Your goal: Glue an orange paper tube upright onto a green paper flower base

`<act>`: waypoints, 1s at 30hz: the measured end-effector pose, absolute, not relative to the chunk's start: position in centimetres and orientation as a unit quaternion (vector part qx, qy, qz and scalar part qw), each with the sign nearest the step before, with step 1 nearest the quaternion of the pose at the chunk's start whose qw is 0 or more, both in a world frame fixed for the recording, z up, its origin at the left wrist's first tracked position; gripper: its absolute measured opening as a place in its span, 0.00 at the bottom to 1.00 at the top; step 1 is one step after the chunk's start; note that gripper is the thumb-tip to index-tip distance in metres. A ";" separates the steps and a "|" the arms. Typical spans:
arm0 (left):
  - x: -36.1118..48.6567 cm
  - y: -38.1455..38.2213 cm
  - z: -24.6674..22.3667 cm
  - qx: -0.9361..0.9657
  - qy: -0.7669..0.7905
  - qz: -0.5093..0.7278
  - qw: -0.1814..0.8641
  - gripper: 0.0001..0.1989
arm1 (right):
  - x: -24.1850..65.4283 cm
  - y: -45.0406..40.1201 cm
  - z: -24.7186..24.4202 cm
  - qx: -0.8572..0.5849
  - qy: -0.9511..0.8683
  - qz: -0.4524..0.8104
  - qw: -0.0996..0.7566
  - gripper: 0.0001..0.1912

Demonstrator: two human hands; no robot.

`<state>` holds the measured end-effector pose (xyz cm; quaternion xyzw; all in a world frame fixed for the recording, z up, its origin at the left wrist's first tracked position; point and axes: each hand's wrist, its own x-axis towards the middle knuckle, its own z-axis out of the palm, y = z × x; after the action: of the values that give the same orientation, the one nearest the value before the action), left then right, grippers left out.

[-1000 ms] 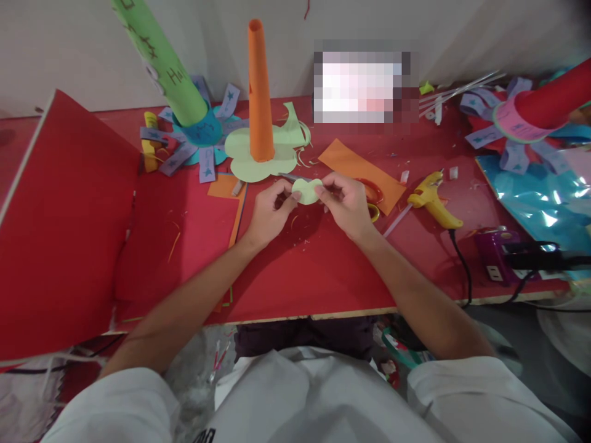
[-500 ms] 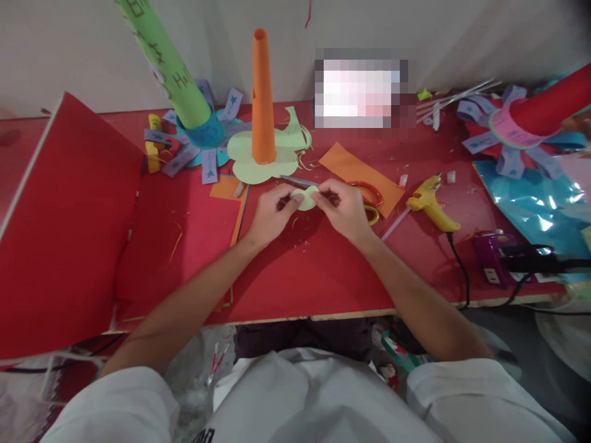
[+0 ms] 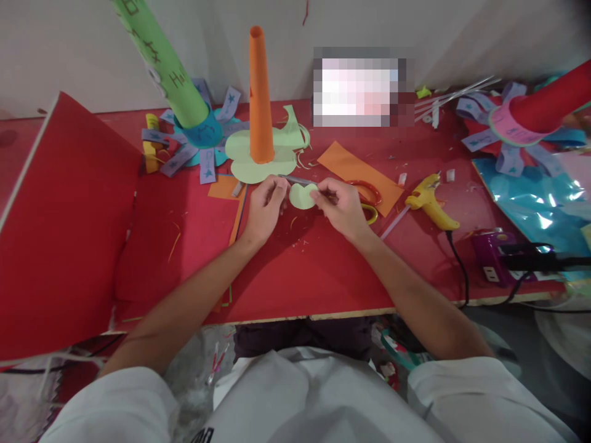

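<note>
Between my two hands is a small pale-green paper cutout (image 3: 302, 196) with rounded lobes and a crease. My right hand (image 3: 342, 208) pinches its right edge between thumb and fingers. Beside the left edge, my left hand (image 3: 266, 209) has its thumb lifted off the paper and its fingers loosely curled; whether a fingertip still touches the edge is unclear. Scissors (image 3: 370, 214) with orange-red and yellow handles lie just behind, partly hidden by my right hand. Beyond stands an orange paper cone (image 3: 261, 104) on a pale-green cloud-shaped paper base (image 3: 240, 169).
An orange paper strip (image 3: 337, 161) and a yellow glue gun (image 3: 431, 203) lie to the right, near a purple power adapter (image 3: 492, 255). A green paper tube (image 3: 170, 74) stands back left; a red tube (image 3: 554, 101) leans back right. A red board (image 3: 69, 234) rises at left.
My left thumb has come off the cutout and my left hand has drawn slightly left and up. My right hand still pinches the paper, now more exposed.
</note>
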<state>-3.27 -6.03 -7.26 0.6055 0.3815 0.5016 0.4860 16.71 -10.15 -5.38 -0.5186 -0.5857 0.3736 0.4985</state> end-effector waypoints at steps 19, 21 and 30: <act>-2.9 -6.7 -6.6 0.670 0.360 0.483 0.434 0.27 | 16.2 -10.3 -5.6 -0.523 -0.606 0.335 0.497 0.29; -3.0 -6.9 -6.3 0.667 0.330 0.470 0.474 0.25 | 16.2 -10.4 -5.6 -0.525 -0.608 0.332 0.495 0.29; -2.7 -6.4 -7.2 0.687 0.360 0.434 0.458 0.26 | 16.5 -10.3 -5.7 -0.487 -0.613 0.381 0.493 0.29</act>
<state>-2.70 -6.44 -7.19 0.6869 0.3600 0.4344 0.4581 16.46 -10.30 -5.73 -0.4869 -0.6126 0.3808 0.4926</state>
